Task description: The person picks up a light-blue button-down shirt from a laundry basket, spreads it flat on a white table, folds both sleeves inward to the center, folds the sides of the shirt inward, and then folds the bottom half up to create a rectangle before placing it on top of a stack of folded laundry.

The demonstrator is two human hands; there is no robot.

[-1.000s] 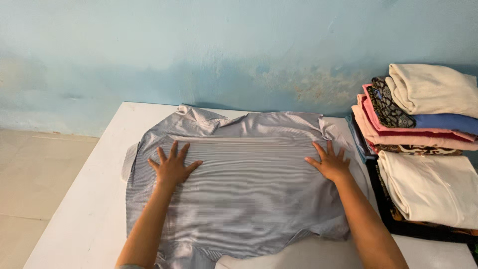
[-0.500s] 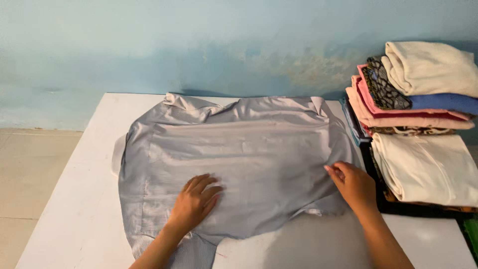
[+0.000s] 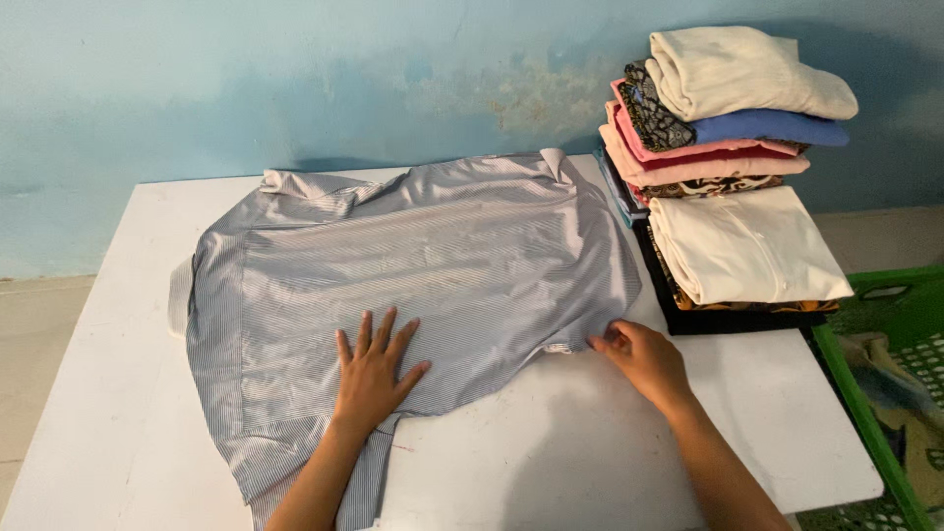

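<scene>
A grey striped shirt (image 3: 413, 265) lies spread flat on the white table (image 3: 590, 442), collar toward the wall. My left hand (image 3: 374, 374) rests flat on its near hem, fingers spread. At the shirt's right lower edge my right hand (image 3: 644, 359) has curled fingers that pinch the cloth near the side seam.
Two stacks of folded clothes stand at the table's right: a taller mixed stack (image 3: 718, 108) by the wall and a lower one topped by a cream piece (image 3: 742, 246). A green plastic basket (image 3: 890, 383) sits beside the table on the right. The blue wall is behind.
Both hands slid from the shirt's upper part toward me down to its near hem. The view shifted, so the shirt now sits further left.
</scene>
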